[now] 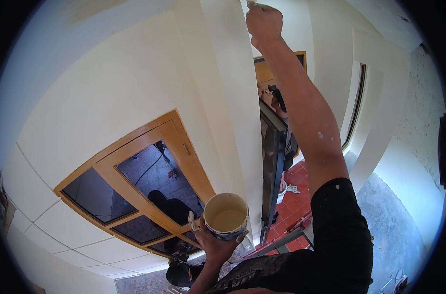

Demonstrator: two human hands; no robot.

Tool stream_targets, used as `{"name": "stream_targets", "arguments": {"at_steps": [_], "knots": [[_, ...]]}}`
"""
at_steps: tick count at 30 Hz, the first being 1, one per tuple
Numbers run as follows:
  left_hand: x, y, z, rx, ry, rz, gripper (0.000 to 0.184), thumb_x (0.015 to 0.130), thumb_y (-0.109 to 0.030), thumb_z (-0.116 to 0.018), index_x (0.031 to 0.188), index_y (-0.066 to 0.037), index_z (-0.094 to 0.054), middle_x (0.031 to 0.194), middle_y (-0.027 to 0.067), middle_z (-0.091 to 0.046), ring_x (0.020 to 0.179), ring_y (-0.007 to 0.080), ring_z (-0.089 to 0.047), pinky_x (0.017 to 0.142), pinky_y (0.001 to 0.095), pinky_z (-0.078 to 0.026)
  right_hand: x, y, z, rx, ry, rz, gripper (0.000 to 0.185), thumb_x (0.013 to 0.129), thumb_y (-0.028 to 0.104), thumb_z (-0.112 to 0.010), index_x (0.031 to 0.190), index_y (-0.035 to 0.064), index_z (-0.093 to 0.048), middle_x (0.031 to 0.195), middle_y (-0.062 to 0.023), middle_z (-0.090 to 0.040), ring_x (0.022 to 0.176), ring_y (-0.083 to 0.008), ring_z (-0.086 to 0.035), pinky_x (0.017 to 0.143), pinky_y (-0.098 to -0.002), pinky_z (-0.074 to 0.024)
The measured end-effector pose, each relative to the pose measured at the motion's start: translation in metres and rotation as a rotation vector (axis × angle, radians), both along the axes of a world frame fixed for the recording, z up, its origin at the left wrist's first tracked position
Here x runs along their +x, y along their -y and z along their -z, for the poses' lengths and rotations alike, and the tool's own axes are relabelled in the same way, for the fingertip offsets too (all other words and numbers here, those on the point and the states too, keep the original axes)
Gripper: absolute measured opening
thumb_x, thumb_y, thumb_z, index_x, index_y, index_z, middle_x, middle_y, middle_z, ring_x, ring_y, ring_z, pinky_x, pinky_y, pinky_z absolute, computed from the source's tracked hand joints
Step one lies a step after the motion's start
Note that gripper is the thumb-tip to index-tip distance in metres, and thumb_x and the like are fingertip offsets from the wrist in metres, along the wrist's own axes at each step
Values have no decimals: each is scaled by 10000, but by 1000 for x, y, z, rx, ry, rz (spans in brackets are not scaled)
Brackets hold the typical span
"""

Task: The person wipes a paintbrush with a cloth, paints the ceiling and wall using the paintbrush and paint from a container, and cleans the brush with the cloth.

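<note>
My left hand [217, 247] is wrapped round the lower side of a small paint tub [226, 232], held upright at waist height. Cream paint [227, 215] shows inside it, and my fingers are smeared with paint. At the top of the view my right hand [265, 22] is raised high with its fingers closed, close to a pale wall column [225, 59]. A small pale end shows at its fingertips by the frame's edge, but I cannot make out what it is. Paint spots dot my right forearm.
A wooden-framed window [105, 171] lies left of the tub. A dark door panel [274, 161] stands open beside the column, with another person [279, 103] behind it. A second person's dark cap [179, 273] shows below. A white bucket [281, 193] stands on red tiles [296, 183].
</note>
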State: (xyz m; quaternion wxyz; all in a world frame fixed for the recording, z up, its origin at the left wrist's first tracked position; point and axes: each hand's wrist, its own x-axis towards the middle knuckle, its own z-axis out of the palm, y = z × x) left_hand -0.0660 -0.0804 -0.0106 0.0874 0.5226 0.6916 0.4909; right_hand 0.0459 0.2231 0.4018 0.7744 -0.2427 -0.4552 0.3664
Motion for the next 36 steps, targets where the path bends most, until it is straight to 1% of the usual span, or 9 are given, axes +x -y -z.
{"name": "stream_targets", "arguments": {"at_steps": [6, 9, 15, 17, 19, 28, 32, 35, 36], "knots": [[6, -6, -11, 92, 128, 85, 1360, 625, -463, -959, 1472, 14, -8, 1439, 220, -317, 1394, 347, -342, 1170, 521, -217, 7, -25, 11, 260, -185, -92, 183, 1004, 149, -558, 1061, 7, -660, 798, -46, -608, 640, -116, -523, 535, -284, -414], [-1, -7, 3, 36, 56, 45, 1340, 619, -425, -970, 1477, 26, -43, 1438, 216, -318, 1388, 333, -363, 1170, 501, -246, 16, -10, 23, 179, -217, -257, 240, 970, 140, -623, 1108, -54, -648, 774, -61, -566, 552, -86, -418, 466, -252, -347], [7, -10, 2, 60, 106, 59, 1312, 618, -385, -977, 1478, 48, -86, 1429, 221, -301, 1374, 332, -378, 1168, 455, -293, 20, -1, 13, 180, -247, -479, 192, 983, 99, -548, 1074, -60, -607, 768, -52, -524, 565, -97, -385, 468, -253, -302], [6, -12, 3, 91, 230, 99, 1318, 620, -395, -975, 1479, 51, -80, 1426, 224, -295, 1371, 332, -380, 1169, 449, -293, 26, 7, 10, 205, -356, -622, 168, 1035, 165, -501, 1005, 36, -604, 722, 9, -516, 554, -88, -429, 476, -247, -351], [5, -13, 6, 72, 177, 110, 1338, 620, -404, -974, 1485, 52, -60, 1421, 227, -288, 1372, 330, -381, 1170, 437, -298, 24, 28, 15, 188, -444, -646, 203, 1006, 128, -503, 1059, -51, -582, 762, -34, -481, 582, -99, -359, 468, -254, -288], [5, -9, 0, 189, 120, 51, 1343, 626, -423, -970, 1494, 20, -45, 1420, 238, -329, 1369, 336, -384, 1167, 450, -288, 7, 62, 22, 412, -634, -911, 203, 1058, 216, -378, 946, 67, -460, 722, 0, -404, 567, -104, -321, 464, -251, -262], [10, -2, -13, 186, 270, 91, 1357, 620, -412, -974, 1499, 18, -33, 1428, 238, -330, 1373, 339, -379, 1166, 456, -284, -3, 78, 13, 379, -726, -944, 167, 1062, 164, -440, 966, 73, -543, 684, 42, -423, 511, -72, -346, 441, -229, -294], [2, 0, 1, -6, -15, -20, 1351, 625, -398, -972, 1498, 16, -28, 1434, 230, -331, 1382, 343, -375, 1165, 438, -301, -17, 78, 10, 444, -749, -972, 181, 1079, 177, -403, 960, 85, -504, 688, 38, -405, 521, -72, -350, 445, -233, -307], [3, -1, 0, 43, 67, 11, 1339, 625, -424, -965, 1500, 12, -50, 1435, 229, -330, 1393, 343, -358, 1177, 472, -259, -28, 58, 6, 365, -699, -940, 188, 1069, 197, -385, 941, 85, -464, 703, 18, -400, 541, -92, -331, 453, -244, -283]]}}
